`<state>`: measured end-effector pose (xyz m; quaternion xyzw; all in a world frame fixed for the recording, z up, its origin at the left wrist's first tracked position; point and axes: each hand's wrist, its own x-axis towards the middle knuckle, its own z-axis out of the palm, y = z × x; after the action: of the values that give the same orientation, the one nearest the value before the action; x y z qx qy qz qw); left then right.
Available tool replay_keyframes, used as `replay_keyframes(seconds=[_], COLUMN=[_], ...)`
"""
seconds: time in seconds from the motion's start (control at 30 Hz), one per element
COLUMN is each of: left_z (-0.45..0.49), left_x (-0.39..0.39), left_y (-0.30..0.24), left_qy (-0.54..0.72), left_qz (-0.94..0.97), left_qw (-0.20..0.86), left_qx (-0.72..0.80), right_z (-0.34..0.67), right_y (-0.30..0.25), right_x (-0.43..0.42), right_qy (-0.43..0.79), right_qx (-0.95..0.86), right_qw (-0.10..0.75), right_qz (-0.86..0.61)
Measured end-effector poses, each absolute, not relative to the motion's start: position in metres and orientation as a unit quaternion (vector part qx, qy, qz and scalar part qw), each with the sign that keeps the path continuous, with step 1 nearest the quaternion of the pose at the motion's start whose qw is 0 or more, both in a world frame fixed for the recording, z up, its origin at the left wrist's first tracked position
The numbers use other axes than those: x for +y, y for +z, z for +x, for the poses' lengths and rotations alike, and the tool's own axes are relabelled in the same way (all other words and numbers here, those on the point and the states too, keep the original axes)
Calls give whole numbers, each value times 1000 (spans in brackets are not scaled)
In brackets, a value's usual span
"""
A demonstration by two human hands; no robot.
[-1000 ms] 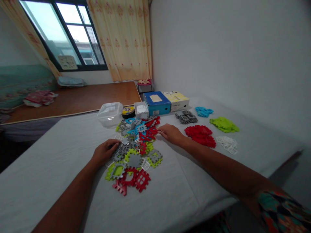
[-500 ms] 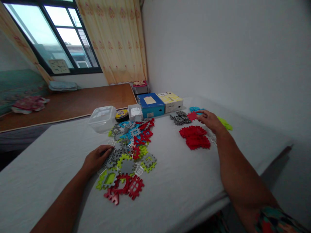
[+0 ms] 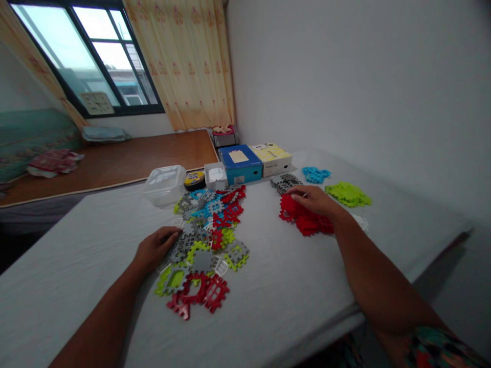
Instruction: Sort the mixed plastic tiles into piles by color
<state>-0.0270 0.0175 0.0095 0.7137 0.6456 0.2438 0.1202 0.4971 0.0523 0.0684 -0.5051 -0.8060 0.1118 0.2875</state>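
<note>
My left hand (image 3: 158, 249) rests at the left edge of a mixed heap of interlocking plastic tiles (image 3: 201, 260) in grey, lime, red, blue and white. Its fingers are loosely stretched over grey tiles, thumb and forefinger apart, gripping nothing I can see. My right hand (image 3: 312, 198) is at the back of a pile of red tiles (image 3: 310, 225). Between its fingertips is a red tile (image 3: 290, 204), held against the pile; the fingers hide part of it. Just behind this hand lies a pile of grey tiles (image 3: 283, 183).
Lime tiles (image 3: 348, 194), blue tiles (image 3: 316, 175) and white pieces (image 3: 360, 223) lie in separate groups at the right. A clear plastic box (image 3: 164, 186), a round yellow-and-black tin (image 3: 194, 181), a small white box (image 3: 215, 176), a blue box (image 3: 241, 166) and a yellow box (image 3: 271, 158) line the back.
My right hand has moved toward me and slightly left with the red tile, from beside the grey pile to the red pile. My left hand has stayed at the heap.
</note>
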Motion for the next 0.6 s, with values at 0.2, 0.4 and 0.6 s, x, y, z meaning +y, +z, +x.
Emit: replay_keyframes(seconds=[0.2,0.4,0.6], left_z=[-25,-28,-27], left_x=[16,17,17], left_y=[12,7,7], left_qy=[241,242,230], left_qz=[712,713,712], left_qw=[127,123,120], left_qx=[648,647,653], right_z=[491,485,460], right_y=[68,64,55], right_x=[49,46,40], right_qy=[100,1,9], right_qx=[-819,-823,-877], right_qw=[259,191,164], right_qz=[-502,-535,-452])
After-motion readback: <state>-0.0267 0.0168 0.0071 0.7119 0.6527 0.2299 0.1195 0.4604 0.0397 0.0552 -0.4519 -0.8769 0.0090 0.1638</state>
